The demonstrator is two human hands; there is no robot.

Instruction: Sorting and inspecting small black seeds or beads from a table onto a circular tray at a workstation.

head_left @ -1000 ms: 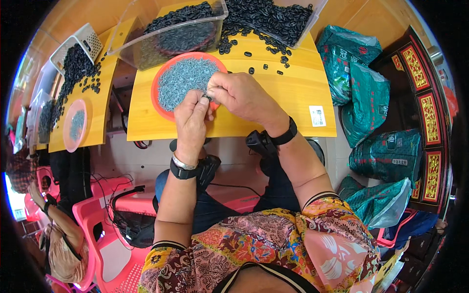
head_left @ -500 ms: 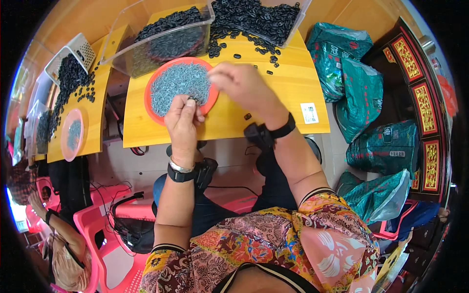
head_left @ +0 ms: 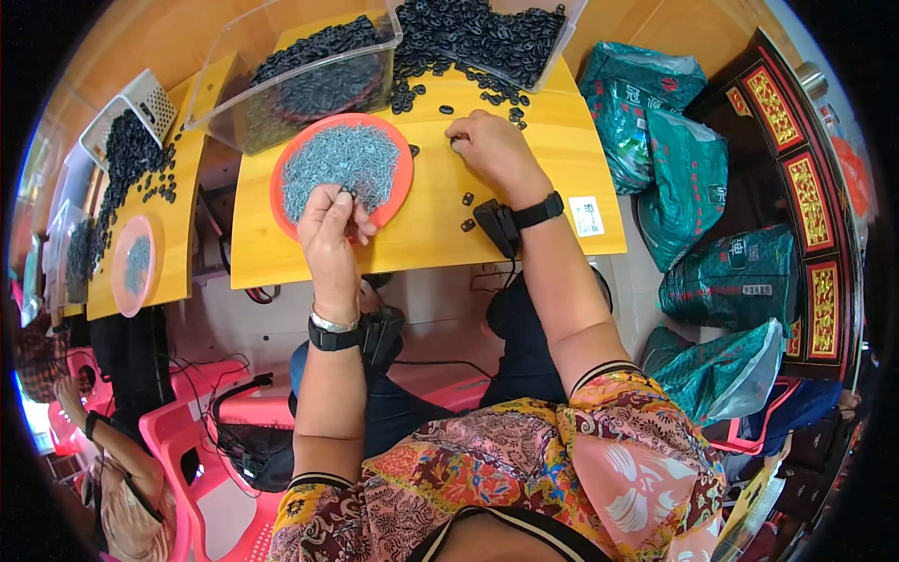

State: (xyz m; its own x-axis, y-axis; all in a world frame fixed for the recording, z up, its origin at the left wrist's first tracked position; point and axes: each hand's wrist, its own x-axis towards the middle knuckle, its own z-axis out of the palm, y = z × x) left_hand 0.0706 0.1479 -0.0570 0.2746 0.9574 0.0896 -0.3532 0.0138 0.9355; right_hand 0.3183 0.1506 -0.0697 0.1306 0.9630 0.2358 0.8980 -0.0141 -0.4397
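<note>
My left hand (head_left: 330, 223) is over the near rim of a round orange-red tray (head_left: 404, 173), thumb and fingers pinched on a small black plastic piece (head_left: 347, 191). Small grey metal screws (head_left: 339, 157) fill the tray. To its right, my right hand (head_left: 493, 155) is low over the yellow table (head_left: 421, 245), fingertips closed round a dark bit, apparently another black piece (head_left: 459, 139). Two loose black pieces (head_left: 467, 199) lie on the table near my right wrist, and one more (head_left: 414, 150) touches the tray's right edge.
A clear plastic bin (head_left: 281, 103) of black pieces stands behind the tray, beside a tipped container (head_left: 562, 42) spilling more. Green woven bags (head_left: 688, 178) stand right of the table. On the left, another table holds a white basket (head_left: 150, 103) and a pink tray (head_left: 129, 281).
My right hand has moved from above the tray's right rim to the right, onto the table. My left hand keeps its pinch. Another black piece now lies near my right wrist.
</note>
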